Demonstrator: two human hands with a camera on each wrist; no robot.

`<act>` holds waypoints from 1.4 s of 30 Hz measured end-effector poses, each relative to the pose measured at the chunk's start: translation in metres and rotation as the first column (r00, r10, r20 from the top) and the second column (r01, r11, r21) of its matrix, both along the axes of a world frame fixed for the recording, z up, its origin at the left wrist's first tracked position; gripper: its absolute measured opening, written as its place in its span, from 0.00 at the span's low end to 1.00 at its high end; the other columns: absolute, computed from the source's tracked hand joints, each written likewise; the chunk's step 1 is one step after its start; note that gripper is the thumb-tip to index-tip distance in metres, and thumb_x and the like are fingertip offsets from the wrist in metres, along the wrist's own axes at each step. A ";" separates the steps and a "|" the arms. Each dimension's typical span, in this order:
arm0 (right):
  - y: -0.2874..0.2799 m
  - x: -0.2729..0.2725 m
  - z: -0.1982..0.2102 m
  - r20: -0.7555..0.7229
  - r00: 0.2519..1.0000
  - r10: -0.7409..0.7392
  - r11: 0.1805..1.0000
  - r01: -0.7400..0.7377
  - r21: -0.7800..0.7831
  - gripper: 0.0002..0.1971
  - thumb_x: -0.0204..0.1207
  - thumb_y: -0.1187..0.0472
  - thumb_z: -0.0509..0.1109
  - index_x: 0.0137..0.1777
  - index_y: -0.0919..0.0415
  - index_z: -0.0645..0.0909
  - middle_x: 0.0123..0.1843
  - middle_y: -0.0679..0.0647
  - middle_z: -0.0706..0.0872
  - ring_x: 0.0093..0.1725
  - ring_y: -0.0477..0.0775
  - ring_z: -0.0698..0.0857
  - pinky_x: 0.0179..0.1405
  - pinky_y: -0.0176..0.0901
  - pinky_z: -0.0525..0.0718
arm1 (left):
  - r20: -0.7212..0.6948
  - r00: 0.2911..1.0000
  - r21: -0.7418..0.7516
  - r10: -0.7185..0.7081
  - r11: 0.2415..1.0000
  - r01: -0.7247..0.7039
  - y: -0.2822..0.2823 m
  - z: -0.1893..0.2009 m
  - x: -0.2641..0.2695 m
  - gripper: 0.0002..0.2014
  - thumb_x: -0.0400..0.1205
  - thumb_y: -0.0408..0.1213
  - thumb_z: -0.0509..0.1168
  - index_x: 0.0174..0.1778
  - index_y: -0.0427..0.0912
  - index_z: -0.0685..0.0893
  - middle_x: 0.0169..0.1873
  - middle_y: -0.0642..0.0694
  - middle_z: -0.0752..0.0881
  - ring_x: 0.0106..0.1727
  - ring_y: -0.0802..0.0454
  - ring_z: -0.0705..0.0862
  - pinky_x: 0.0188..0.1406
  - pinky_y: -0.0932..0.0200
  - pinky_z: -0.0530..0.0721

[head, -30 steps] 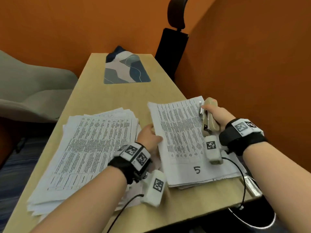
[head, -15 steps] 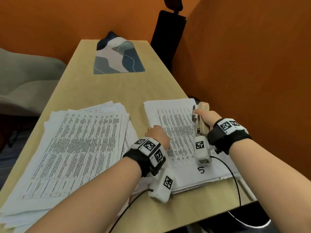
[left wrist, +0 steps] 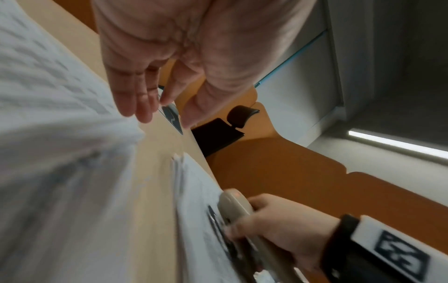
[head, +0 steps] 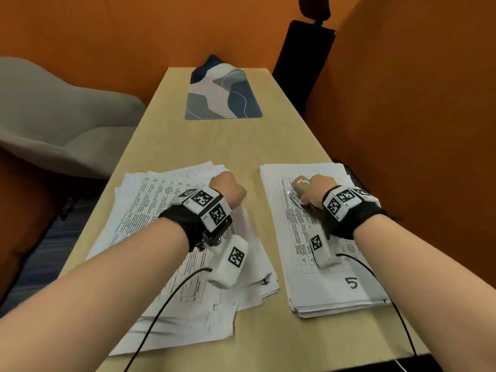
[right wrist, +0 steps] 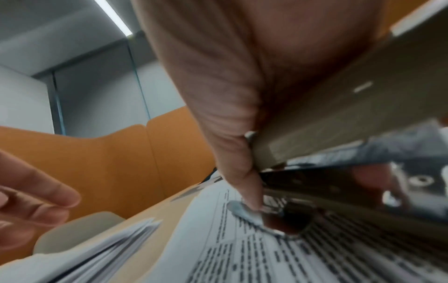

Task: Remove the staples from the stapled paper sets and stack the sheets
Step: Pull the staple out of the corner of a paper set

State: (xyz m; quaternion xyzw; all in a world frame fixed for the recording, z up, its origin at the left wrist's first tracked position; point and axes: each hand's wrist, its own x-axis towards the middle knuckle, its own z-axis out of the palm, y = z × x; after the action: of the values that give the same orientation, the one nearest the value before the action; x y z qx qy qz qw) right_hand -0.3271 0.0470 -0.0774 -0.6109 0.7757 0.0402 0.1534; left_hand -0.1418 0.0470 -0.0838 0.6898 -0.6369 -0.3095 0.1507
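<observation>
The beige stapler (head: 302,187) lies on top of the right paper stack (head: 326,267) with its long axis running away from the person, nose toward the far end of the table (head: 222,142), and the right hand (head: 319,190) is wrapped around its rear half, thumb down against the sheet in the right wrist view. Two paper piles sit side by side: that squared stack marked "5" and a looser fanned pile (head: 150,237) to the left. Half a second ago the left hand (head: 228,187) rested on the right stack's near left edge; now it hovers over the fanned pile's far right part, fingers relaxed and holding nothing.
</observation>
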 end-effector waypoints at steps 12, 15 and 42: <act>-0.004 0.138 0.002 0.272 0.915 0.297 0.953 -0.302 -0.024 0.09 0.80 0.62 0.63 0.47 0.69 0.79 0.42 0.58 0.80 0.42 0.56 0.81 0.32 0.39 0.77 | 0.470 0.879 0.197 0.082 0.961 -0.195 -0.018 -0.018 0.145 0.05 0.78 0.34 0.63 0.45 0.40 0.84 0.34 0.48 0.75 0.42 0.46 0.80 0.47 0.57 0.83; -0.006 0.159 -0.011 0.379 0.894 0.238 0.956 -0.285 0.071 0.17 0.79 0.60 0.65 0.30 0.60 0.66 0.29 0.52 0.70 0.27 0.50 0.70 0.25 0.37 0.67 | 0.415 0.896 0.202 0.159 0.944 -0.261 -0.018 -0.023 0.165 0.10 0.79 0.35 0.63 0.50 0.52 0.86 0.43 0.49 0.80 0.44 0.47 0.80 0.54 0.55 0.85; 0.017 0.152 -0.006 0.956 0.295 -0.007 0.972 0.227 -0.063 0.16 0.76 0.81 0.59 0.56 0.62 0.77 0.53 0.62 0.84 0.54 0.65 0.85 0.54 0.59 0.84 | -0.290 0.837 -0.042 0.465 0.867 -0.496 0.024 -0.008 0.191 0.28 0.78 0.28 0.65 0.74 0.33 0.65 0.68 0.32 0.75 0.68 0.35 0.74 0.64 0.47 0.72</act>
State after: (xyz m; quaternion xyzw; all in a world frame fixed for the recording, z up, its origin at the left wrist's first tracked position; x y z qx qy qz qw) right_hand -0.1752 0.0636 -0.0836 -0.4692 0.5781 -0.4115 0.5257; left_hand 0.0490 0.0714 -0.0916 0.7688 -0.4333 -0.3156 0.3486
